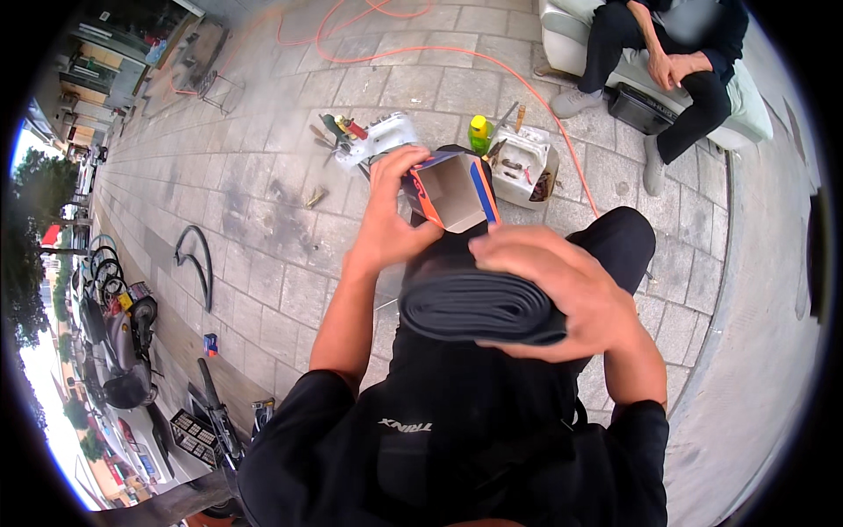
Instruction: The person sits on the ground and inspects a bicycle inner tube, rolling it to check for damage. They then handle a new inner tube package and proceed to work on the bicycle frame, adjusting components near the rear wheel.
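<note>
Wrapped round a rolled-up black rubber inner tube (pixel 479 307), my right hand (pixel 571 294) keeps it in front of my lap, its coiled layers facing me. My left hand (pixel 391 211) grips a small cardboard box (pixel 459 198), orange and blue outside and bare grey-brown inside. The box's open end is turned toward me, and no contents show in it. The tube is nearer to me than the box and apart from the box's opening. My right fingertips come close to the box's lower right edge.
Ahead on the paving stand a white tool holder (pixel 386 132), a yellow-green bottle (pixel 479 133) and a white tray (pixel 518 167) of small parts. An orange hose (pixel 527 83) crosses behind. A black tube (pixel 206 263) lies left. A seated person (pixel 676 61) is at the far right.
</note>
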`<state>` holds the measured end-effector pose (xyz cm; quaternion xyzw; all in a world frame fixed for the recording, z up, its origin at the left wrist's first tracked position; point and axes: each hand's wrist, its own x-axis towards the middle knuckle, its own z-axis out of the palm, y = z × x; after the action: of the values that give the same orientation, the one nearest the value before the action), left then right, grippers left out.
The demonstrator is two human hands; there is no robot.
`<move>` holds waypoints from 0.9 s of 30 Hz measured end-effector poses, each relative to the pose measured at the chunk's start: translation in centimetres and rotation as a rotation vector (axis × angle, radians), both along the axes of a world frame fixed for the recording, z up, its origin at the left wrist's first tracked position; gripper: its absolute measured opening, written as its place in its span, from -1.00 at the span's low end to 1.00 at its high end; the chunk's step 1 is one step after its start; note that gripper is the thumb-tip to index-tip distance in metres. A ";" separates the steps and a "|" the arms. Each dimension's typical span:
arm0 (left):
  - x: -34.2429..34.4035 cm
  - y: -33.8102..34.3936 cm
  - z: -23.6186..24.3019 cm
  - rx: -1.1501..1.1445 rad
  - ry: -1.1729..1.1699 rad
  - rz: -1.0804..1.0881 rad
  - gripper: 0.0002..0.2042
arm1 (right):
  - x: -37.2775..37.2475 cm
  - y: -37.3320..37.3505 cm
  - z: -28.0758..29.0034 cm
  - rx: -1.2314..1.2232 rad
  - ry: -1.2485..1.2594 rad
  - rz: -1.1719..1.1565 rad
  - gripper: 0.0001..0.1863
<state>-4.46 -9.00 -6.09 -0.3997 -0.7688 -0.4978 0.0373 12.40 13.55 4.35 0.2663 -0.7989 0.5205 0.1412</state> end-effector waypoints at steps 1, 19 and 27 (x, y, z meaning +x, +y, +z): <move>0.1 0.4 0.1 0.020 0.006 -0.025 -0.19 | -0.2 0.6 -0.2 0.047 -0.001 -0.015 -0.28; 1.5 4.7 2.7 -0.205 0.010 -0.284 -0.17 | -0.7 5.7 -2.8 0.522 -0.049 -0.443 -0.28; 1.6 6.6 0.2 -0.033 -0.158 -0.438 -0.01 | -1.1 6.9 -2.5 0.436 -0.185 -0.373 -0.26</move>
<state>-2.83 -2.43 -5.91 -0.5173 -0.6722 -0.5112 -0.1383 11.27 20.43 1.88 0.0904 -0.9365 0.3237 0.1002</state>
